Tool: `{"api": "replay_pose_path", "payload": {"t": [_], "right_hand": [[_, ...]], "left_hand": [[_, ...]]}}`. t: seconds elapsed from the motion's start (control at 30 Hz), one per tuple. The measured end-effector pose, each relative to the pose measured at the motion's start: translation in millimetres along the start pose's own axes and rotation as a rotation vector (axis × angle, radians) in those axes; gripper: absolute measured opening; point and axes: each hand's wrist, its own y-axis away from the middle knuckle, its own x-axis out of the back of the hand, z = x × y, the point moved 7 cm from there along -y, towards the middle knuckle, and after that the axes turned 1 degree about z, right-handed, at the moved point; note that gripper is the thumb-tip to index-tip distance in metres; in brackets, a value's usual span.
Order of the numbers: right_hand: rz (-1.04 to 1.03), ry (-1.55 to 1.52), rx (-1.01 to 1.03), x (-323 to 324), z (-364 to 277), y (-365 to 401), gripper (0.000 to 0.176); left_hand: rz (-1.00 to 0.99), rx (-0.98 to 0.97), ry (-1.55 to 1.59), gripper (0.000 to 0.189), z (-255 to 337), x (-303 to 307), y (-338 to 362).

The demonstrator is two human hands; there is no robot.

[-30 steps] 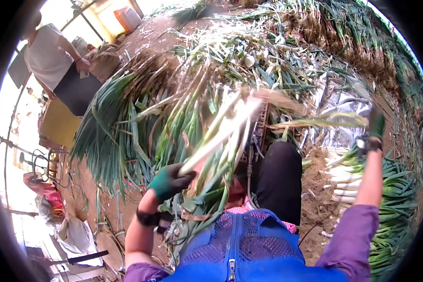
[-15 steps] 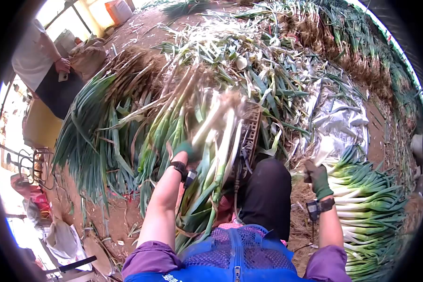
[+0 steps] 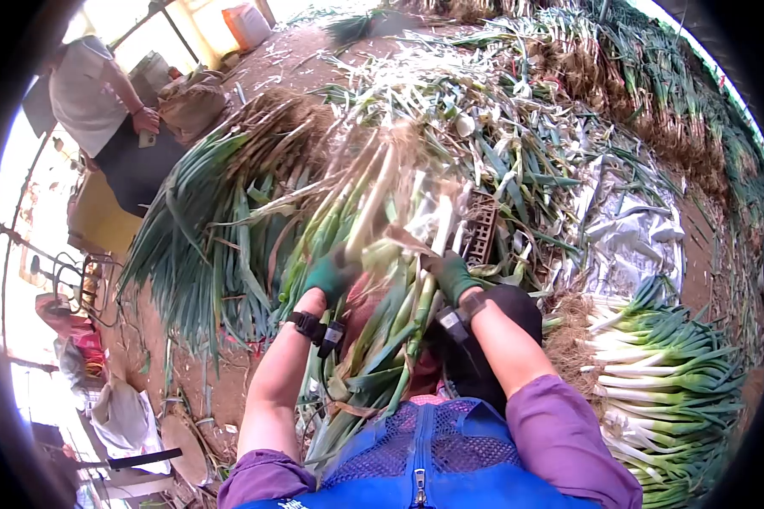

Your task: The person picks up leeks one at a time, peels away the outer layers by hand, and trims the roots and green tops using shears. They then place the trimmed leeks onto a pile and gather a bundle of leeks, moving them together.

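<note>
My left hand [image 3: 333, 276], in a green glove, is closed round a leek [image 3: 372, 199] whose white shank points up and away, its roots blurred. My right hand [image 3: 450, 276], also gloved, has its fingers curled round the stalk of another leek [image 3: 442, 222] beside it. A torn brownish leaf [image 3: 407, 241] lies between the two hands. More leeks with long green leaves [image 3: 390, 339] spread over my lap below the hands. To the left is a heap of untrimmed leeks [image 3: 191, 225] with dirty roots.
White-shanked leeks [image 3: 662, 373] lie in a stacked row at right, near crumpled silvery sheeting [image 3: 632, 225]. Leaf scraps [image 3: 433, 93] cover the ground ahead, beside a brown crate [image 3: 481, 231]. Rooted leeks [image 3: 645, 85] line the back right. A person [image 3: 102, 110] stands at upper left holding a phone.
My right hand has moved left, from the stacked row to beside my left hand; the white leek it held there is out of it. The left hand stays at the leek in my lap.
</note>
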Motion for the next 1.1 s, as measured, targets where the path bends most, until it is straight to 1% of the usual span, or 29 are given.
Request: {"api": "replay_pose_path", "payload": {"t": [0.03, 0.07, 0.1, 0.13, 0.17, 0.2, 0.27, 0.33, 0.37, 0.43, 0.47, 0.5, 0.53, 0.57, 0.6, 0.63, 0.67, 0.7, 0.73, 0.83, 0.87, 0.9, 0.93, 0.97, 1.0, 1.03, 1.1], "right_hand": [[-0.029, -0.269, -0.042, 0.1, 3.5, -0.4, 0.033], [-0.049, -0.518, -0.092, 0.1, 7.0, -0.7, 0.029], [-0.030, -0.601, -0.067, 5.2, -15.0, 11.5, 0.031], [-0.011, -0.683, -0.042, 11.5, -34.6, 22.8, 0.033], [-0.045, -0.675, -0.045, 15.1, -54.2, 36.0, 0.035], [-0.077, -0.747, 0.016, 14.7, -76.6, 45.0, 0.037], [-0.102, -0.701, 0.187, 21.7, -140.9, 83.0, 0.039], [-0.105, -0.826, 0.303, 16.1, -175.3, 106.2, 0.034], [-0.127, -0.680, 0.426, 14.0, -188.2, 115.0, 0.028], [-0.126, -0.407, 0.679, 9.7, -212.5, 135.5, 0.020], [-0.130, -0.387, 0.750, 5.8, -220.8, 144.2, 0.020], [0.001, -0.092, 1.085, 2.7, -243.0, 166.3, 0.020], [0.233, 0.165, 1.396, -0.2, -258.9, 192.2, 0.021], [-0.026, -0.184, 1.032, -4.9, -256.3, 176.5, 0.020], [-0.274, -0.502, 0.634, -16.9, -261.0, 177.8, 0.019], [-0.355, -0.478, 0.598, -26.6, -258.5, 172.0, 0.017], [-0.349, -0.552, 0.619, -31.3, -265.4, 180.1, 0.015], [-0.238, -0.460, 0.842, -29.3, -277.5, 188.4, 0.014], [-0.126, -0.360, 1.058, -27.6, -285.6, 197.5, 0.014], [0.041, 0.038, 1.236, -11.9, -288.3, 194.7, 0.016], [0.302, 0.161, 1.417, 15.0, -294.2, 210.8, 0.021], [0.345, 0.092, 1.356, 40.1, -303.4, 216.6, 0.023], [0.289, -0.098, 1.145, 65.6, -307.2, 211.3, 0.028], [0.254, -0.265, 0.969, 85.9, -307.4, 203.5, 0.035], [0.215, -0.365, 0.881, 100.3, -310.2, 194.2, 0.042], [0.182, -0.510, 0.903, 105.8, -311.4, 182.4, 0.043], [-0.083, -0.463, 0.801, 98.5, -298.2, 165.9, 0.034]], "left_hand": [[-0.003, 0.049, 0.184, 0.043, -2.0, 6.5, 5.2], [-0.009, 0.010, 0.198, 0.039, 3.8, 14.5, 5.6], [0.047, -0.006, 0.155, 0.036, 25.5, 25.2, 13.4], [0.101, -0.022, 0.112, 0.033, 47.7, 34.3, 21.9], [0.158, -0.132, 0.153, 0.026, 40.4, 38.3, 13.9], [0.182, -0.154, 0.217, 0.022, 43.4, 41.1, 11.0], [0.180, -0.123, 0.268, 0.016, 53.7, 47.0, 12.0], [0.139, -0.178, 0.331, 0.014, 80.5, 49.8, 18.6], [0.120, -0.204, 0.362, 0.014, 94.8, 51.0, 23.9], [0.069, -0.198, 0.329, 0.015, 128.3, 54.4, 38.0], [0.044, -0.194, 0.314, 0.015, 141.1, 56.4, 43.8], [-0.062, -0.177, 0.363, 0.022, 150.6, 53.6, 47.6], [-0.107, -0.220, 0.352, 0.032, 166.3, 55.2, 58.2], [-0.097, -0.451, 0.294, 0.034, 184.7, 61.0, 69.5], [-0.127, -0.546, 0.259, 0.033, 195.7, 65.2, 80.2], [-0.168, -0.594, 0.235, 0.033, 202.5, 66.8, 87.7], [-0.218, -0.588, 0.256, 0.033, 207.2, 66.5, 93.6], [-0.263, -0.572, 0.287, 0.035, 211.7, 65.7, 98.6], [-0.367, -0.401, 0.518, 0.035, 212.2, 58.1, 105.3], [-0.377, -0.335, 0.502, 0.055, 212.1, 66.3, 119.4], [-0.327, -0.289, 0.441, 0.053, 211.1, 70.4, 126.0], [-0.274, -0.247, 0.382, 0.050, 213.2, 74.6, 135.6], [-0.225, -0.200, 0.323, 0.048, 210.4, 78.2, 141.7], [-0.249, -0.193, 0.382, 0.049, 201.0, 77.8, 141.3], [-0.303, -0.165, 0.398, 0.050, 196.3, 76.0, 146.9], [-0.359, -0.141, 0.414, 0.050, 194.1, 73.6, 152.4], [-0.465, -0.079, 0.451, 0.051, 200.0, 62.4, 166.1]]}}
